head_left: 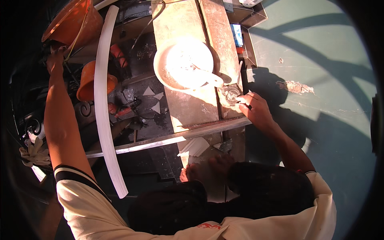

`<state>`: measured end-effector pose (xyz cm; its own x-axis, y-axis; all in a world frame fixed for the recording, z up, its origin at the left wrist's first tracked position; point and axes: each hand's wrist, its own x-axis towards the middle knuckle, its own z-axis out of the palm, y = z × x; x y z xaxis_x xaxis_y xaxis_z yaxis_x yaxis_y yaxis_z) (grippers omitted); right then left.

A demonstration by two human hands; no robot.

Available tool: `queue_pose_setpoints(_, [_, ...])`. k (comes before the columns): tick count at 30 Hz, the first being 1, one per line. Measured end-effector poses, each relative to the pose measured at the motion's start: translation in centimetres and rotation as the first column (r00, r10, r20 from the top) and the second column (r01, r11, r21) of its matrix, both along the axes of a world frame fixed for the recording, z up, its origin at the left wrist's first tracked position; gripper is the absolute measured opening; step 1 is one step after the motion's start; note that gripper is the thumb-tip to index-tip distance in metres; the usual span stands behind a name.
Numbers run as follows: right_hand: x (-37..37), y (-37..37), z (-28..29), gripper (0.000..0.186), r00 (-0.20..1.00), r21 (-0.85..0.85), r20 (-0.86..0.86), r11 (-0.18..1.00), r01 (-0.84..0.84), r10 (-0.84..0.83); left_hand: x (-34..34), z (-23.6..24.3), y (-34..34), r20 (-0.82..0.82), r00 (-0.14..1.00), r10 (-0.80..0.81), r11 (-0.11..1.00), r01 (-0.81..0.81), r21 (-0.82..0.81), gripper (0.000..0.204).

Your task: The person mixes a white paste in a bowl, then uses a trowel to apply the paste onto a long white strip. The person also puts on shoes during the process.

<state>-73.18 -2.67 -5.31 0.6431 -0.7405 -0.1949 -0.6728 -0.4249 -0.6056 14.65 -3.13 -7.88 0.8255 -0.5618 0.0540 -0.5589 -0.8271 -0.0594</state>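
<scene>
My left hand (55, 60) reaches far to the upper left, fingers closed at the dark railing below the rim of a large orange bucket (74, 24). What it grips is hidden. Beside the plank's right edge, my right hand (256, 108) has its fingers pinched together. Their tips touch the edge of a dark, round object with grey swirls (231, 94), whose kind I cannot make out. Just beyond it stands a round basin (162, 66), its inside washed out by sunlight. A pale handle (212, 78) sticks out over the basin's rim toward my right hand.
A long white curved strip (106, 100) crosses in front of a smaller orange bucket (89, 82). A straight bar (168, 139) spans the planks (176, 20) near my feet. White fragments (156, 107) and red-handled tools (119, 110) lie left. Work gloves (36, 153) hang left; a green wall (336, 120) stands right.
</scene>
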Motion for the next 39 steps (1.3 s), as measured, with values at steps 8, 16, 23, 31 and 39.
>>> queue_pose_setpoints(8, [2.5,-1.6,-1.7,0.075,0.949,-0.222,-0.038,0.923,-0.313,0.313,-1.3,5.2,4.8,-0.366,0.926,-0.088,0.546,-0.263,-0.796,0.061])
queue_pose_setpoints(16, [1.6,-1.6,-2.7,0.072,0.927,-0.371,0.056,0.869,-0.326,0.372,-11.4,12.4,9.4,-0.213,0.917,-0.338,0.394,-0.068,-0.917,0.047])
queue_pose_setpoints(23, [1.4,-2.2,-3.2,0.065,0.977,-0.297,-0.046,0.931,-0.212,0.208,-20.9,14.7,18.6,-0.136,0.852,-0.506,0.173,-0.054,-0.983,0.038])
queue_pose_setpoints(31, [-1.1,1.6,-1.1,0.027,0.982,-0.365,0.051,0.919,-0.15,0.18,-40.9,6.1,24.6,-0.65,0.206,-0.731,0.534,-0.42,-0.734,0.042])
queue_pose_setpoints(39, [0.0,2.5,0.5,0.015,0.969,-0.032,0.168,0.984,-0.177,0.18,-54.0,-0.8,20.8,-0.812,-0.138,-0.567,0.816,-0.234,-0.529,0.034])
